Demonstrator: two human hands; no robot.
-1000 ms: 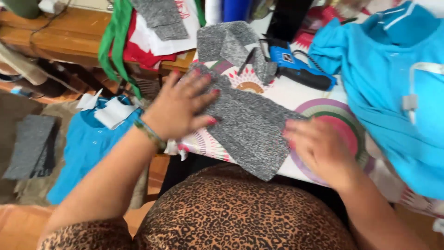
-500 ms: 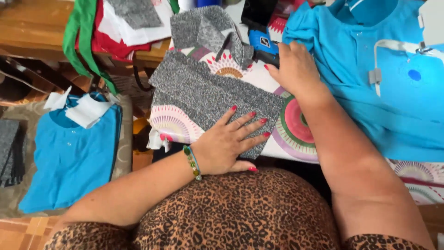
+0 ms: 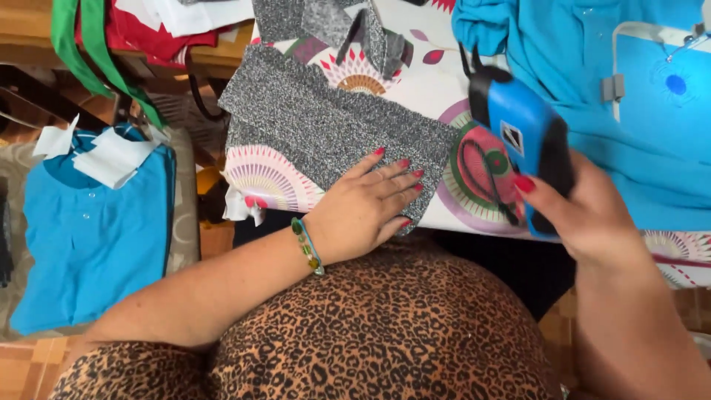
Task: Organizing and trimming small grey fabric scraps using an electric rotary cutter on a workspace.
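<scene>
A speckled grey fabric piece [image 3: 318, 122] lies flat on a table covered with a flowered cloth [image 3: 266, 185]. My left hand [image 3: 366, 204] rests palm down on the fabric's near right corner, fingers spread. My right hand [image 3: 585, 215] holds a blue and black hand tool [image 3: 522, 141] lifted above the table's near edge, right of the grey fabric. More grey fabric pieces [image 3: 333, 26] lie bunched at the far side of the table.
A bright blue garment [image 3: 629, 96] covers the table's right part. A folded blue shirt [image 3: 81, 237] with white paper pieces [image 3: 111, 159] lies low at the left. Red, white and green cloths [image 3: 141, 30] sit on a wooden shelf at the top left.
My right hand reached to the far side of the table, took the blue tool and brought it toward me. My left hand slid down to the fabric's near corner.
</scene>
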